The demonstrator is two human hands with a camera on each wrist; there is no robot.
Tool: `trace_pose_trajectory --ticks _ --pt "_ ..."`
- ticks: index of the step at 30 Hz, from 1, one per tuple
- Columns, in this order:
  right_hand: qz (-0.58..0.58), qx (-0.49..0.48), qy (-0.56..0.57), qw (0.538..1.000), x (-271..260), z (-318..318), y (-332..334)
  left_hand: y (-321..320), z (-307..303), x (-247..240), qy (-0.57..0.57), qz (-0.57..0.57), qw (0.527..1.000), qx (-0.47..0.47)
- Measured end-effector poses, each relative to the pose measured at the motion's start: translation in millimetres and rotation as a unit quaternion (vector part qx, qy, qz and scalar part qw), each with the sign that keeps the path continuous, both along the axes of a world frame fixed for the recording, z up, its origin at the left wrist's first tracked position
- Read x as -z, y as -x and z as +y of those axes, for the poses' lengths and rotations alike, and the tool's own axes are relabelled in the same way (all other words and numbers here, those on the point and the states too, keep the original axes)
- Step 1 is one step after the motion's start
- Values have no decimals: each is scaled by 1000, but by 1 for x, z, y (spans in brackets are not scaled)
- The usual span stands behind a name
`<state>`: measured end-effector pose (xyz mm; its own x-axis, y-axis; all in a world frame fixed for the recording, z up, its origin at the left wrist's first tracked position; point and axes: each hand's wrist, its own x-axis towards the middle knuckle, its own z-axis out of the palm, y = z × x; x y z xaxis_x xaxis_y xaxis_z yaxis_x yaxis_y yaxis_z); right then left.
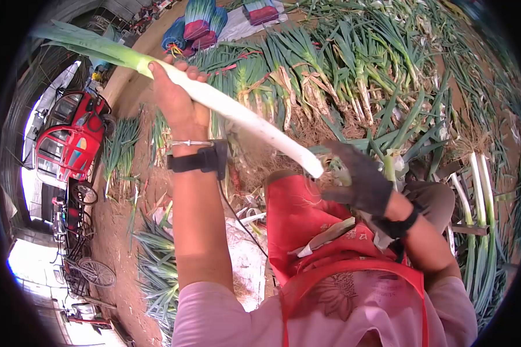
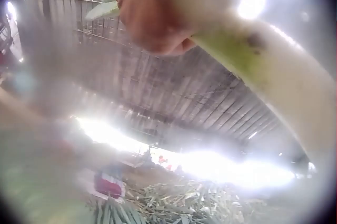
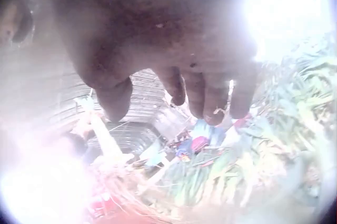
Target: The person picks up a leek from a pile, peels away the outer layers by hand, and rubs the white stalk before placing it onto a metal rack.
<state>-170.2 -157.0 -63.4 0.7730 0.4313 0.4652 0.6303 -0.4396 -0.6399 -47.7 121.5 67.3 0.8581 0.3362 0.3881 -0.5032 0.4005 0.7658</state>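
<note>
My bare left hand [image 1: 179, 95] grips a long leek [image 1: 243, 118] around its shaft, where white turns to green. The leek slants across the head view, green leaves at upper left, white root end at lower right. Beside that white end is my right hand [image 1: 362, 182] in a dark glove, with thumb and fingers spread apart. In the right wrist view its fingers [image 3: 213, 100] hang loosely with nothing held between them, bits of peel stuck on the tips. A loose strip of leek leaf [image 1: 329, 236] lies on the red apron [image 1: 289, 202] over the lap.
Bundled leeks [image 1: 312, 81] with roots lie in rows ahead. More leeks [image 1: 480, 214] lie at the right, others [image 1: 159, 260] at the left. Bagged bundles [image 1: 198, 26] stand at the back. A red three-wheeler [image 1: 75, 139] and a bicycle [image 1: 95, 272] are parked at far left.
</note>
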Motion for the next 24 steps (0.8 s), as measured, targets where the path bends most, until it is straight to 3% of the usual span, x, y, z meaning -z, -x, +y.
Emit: trace_pose_trajectory --ticks 2,4,7,9,11,13,14,16,18,20,22,23,24 --pt "169 -12 -98 981 4 22 -2 10 -23 -9 -12 -10 1000 23" --pt "211 5 -140 967 10 27 0 22 -41 -18 -63 -5 997 33" --pt "299 -16 -192 935 4 15 6 43 -56 -40 -16 -58 992 107" --pt "400 -106 -282 866 -8 11 15 49 -64 -39 22 -80 987 136" --pt "398 -111 -275 868 -8 13 17 51 -83 -15 -109 -40 981 153" --pt "423 -113 -337 833 -8 6 21 63 -87 24 -349 -82 916 180" --pt "384 -116 -363 841 -1 0 19 74 -92 45 -448 -101 867 193" --pt "382 -144 -384 828 -10 -18 16 101 -77 84 -582 -153 751 272" --pt "409 -208 -393 797 -6 -34 8 89 -35 81 -619 -49 728 288" --pt "423 -224 -400 781 -2 -33 12 76 -15 44 -512 196 823 150" --pt "489 -260 -410 725 -1 -33 22 66 -30 -13 -337 143 927 83" --pt "459 -273 -411 739 -3 -31 28 65 -39 -36 -242 5 964 110" --pt "466 -263 -402 743 4 -30 29 57 -41 -50 -160 -37 966 197"
